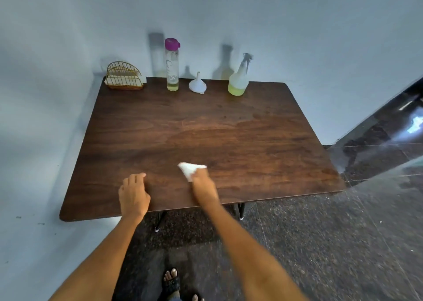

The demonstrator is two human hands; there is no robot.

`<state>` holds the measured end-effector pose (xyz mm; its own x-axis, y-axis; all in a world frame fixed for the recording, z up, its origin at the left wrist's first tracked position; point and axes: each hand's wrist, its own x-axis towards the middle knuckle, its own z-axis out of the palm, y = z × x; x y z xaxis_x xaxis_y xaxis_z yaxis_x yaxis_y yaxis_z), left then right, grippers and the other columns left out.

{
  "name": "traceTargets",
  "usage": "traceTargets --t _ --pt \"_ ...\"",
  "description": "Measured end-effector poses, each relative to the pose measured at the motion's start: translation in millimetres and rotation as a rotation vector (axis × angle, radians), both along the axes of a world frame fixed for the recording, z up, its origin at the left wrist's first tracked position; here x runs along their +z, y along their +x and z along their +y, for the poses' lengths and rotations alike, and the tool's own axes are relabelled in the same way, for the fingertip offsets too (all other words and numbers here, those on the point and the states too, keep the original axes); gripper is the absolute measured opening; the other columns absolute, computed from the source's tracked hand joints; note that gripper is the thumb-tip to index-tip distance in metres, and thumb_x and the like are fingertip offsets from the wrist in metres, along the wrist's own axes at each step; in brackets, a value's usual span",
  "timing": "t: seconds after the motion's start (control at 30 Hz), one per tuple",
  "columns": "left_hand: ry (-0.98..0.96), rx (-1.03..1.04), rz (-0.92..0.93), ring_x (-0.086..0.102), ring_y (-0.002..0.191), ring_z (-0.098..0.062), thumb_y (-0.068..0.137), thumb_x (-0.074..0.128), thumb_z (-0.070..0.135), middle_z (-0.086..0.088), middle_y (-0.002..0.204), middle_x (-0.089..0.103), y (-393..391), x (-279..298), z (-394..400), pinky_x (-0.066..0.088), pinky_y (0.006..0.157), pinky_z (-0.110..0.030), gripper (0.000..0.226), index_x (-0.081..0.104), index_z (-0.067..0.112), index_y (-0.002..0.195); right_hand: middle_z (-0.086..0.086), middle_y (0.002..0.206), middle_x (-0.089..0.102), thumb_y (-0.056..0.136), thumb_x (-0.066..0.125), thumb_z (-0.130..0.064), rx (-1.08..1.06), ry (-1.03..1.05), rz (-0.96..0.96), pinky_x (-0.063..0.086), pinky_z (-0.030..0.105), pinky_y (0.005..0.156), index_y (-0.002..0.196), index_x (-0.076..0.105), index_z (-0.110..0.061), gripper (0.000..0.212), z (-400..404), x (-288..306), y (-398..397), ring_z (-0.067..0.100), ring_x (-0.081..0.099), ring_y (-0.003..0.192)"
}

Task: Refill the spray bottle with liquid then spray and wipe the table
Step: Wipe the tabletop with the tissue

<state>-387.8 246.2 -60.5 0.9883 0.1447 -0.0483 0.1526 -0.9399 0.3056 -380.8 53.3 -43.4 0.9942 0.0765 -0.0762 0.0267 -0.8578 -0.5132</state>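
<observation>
Wooden table (229, 129) bears white tissue (188, 169) under right hand (203, 186).

I see the spray bottle (238, 81) upright at the table's (251, 129) far edge, yellow-green liquid low inside; white tissue (188, 169) lies near me.

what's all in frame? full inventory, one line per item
table: 1, dark brown wood, centre, against wall
napkin holder: 1, gold wire, far left corner of table
tall bottle: 1, clear with purple cap, far edge, right of holder
funnel: 1, white, upside down, between the bottles
spray bottle: 1, clear with yellow-green liquid, far edge, right of funnel
tissue: 1, white, near edge of table
left hand: 1, rests on table's near edge
right hand: 1, presses on tissue
foot: 1, dark sandal, on floor
</observation>
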Motion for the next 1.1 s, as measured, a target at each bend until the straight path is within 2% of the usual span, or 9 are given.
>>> traceTargets --t 0.1,0.17,0.27,0.4,0.53,0.67,0.8,0.97,1.1 --pt "0.0 -0.034 0.0 0.058 0.103 -0.035 0.076 0.06 -0.007 -0.016 0.11 0.062 -9 -7 -6 0.049 0.082 -0.043 0.042 0.061 0.004 0.116 0.005 0.117 0.067 0.082 0.042 -0.039 -0.422 0.022 -0.028 0.047 0.032 0.088 0.115 0.062 -0.016 0.045 -92 9 -1 0.021 0.061 0.103" --pt "-0.002 -0.034 0.009 0.059 0.102 -0.034 0.076 0.062 -0.007 -0.016 0.109 0.063 -12 -9 -5 0.05 0.082 -0.042 0.04 0.062 0.004 0.115 0.016 0.117 0.061 0.087 0.044 -0.022 -0.732 0.061 0.087 0.049 0.04 0.084 0.111 0.059 -0.006 0.033 -138 2 4 0.032 0.059 0.099" --pt "0.001 -0.011 0.022 0.06 0.101 -0.034 0.076 0.063 -0.007 -0.017 0.107 0.064 -9 -10 2 0.051 0.081 -0.043 0.037 0.063 0.003 0.112 0.021 0.124 0.048 0.093 0.041 0.0 -0.801 -0.052 0.104 0.046 0.044 0.088 0.11 0.055 0.007 0.024 -142 -16 19 0.038 0.05 0.109" --pt "0.02 0.027 0.024 0.058 0.106 -0.033 0.08 0.061 -0.003 -0.015 0.113 0.063 5 -6 9 0.049 0.087 -0.042 0.039 0.06 0.005 0.118 0.021 0.125 0.053 0.097 0.035 -0.012 -0.524 -0.046 0.077 0.043 0.038 0.088 0.121 0.048 -0.004 0.029 -42 -26 43 0.036 0.054 0.11" --pt "0.028 0.036 -0.004 0.056 0.11 -0.029 0.084 0.061 0.001 -0.013 0.118 0.061 29 -1 16 0.049 0.091 -0.039 0.041 0.057 0.007 0.124 0.021 0.13 0.044 0.094 0.038 -0.002 0.068 -0.039 0.137 0.04 0.043 0.096 0.124 0.049 0.005 0.033 77 -21 58 0.034 0.042 0.121" --pt "0.03 0.025 -0.015 0.054 0.113 -0.027 0.086 0.058 0.005 -0.012 0.121 0.059 62 1 13 0.048 0.092 -0.038 0.043 0.053 0.008 0.128 0.023 0.126 0.046 0.095 0.041 -0.01 0.422 -0.077 0.082 0.042 0.046 0.096 0.119 0.055 0.004 0.031 66 -27 86 0.034 0.04 0.123" --pt "-0.022 0.02 -0.026 0.054 0.114 -0.03 0.087 0.054 -0.001 -0.013 0.122 0.06 95 3 1 0.045 0.093 -0.04 0.041 0.054 0.007 0.128 0.013 0.126 0.054 0.094 0.041 -0.037 -0.038 -0.142 -0.046 0.04 0.032 0.091 0.123 0.053 -0.017 0.037 -34 -30 128 0.03 0.053 0.115" --pt "-0.049 -0.046 -0.054 0.059 0.106 -0.031 0.084 0.055 -0.005 -0.014 0.113 0.065 114 -3 1 0.047 0.089 -0.041 0.038 0.059 0.004 0.121 0.026 0.115 0.055 0.088 0.045 -0.004 -0.542 -0.127 0.13 0.042 0.038 0.091 0.107 0.06 0.003 0.025 -143 -22 160 0.038 0.052 0.11" --pt "-0.053 0.029 -0.066 0.059 0.104 -0.033 0.089 0.053 0.001 -0.016 0.11 0.065 120 -9 20 0.048 0.085 -0.042 0.031 0.06 0.003 0.119 0.027 0.119 0.051 0.091 0.041 -0.001 -0.603 -0.033 0.089 0.04 0.041 0.094 0.111 0.054 0.008 0.026 -86 -19 174 0.039 0.049 0.114"
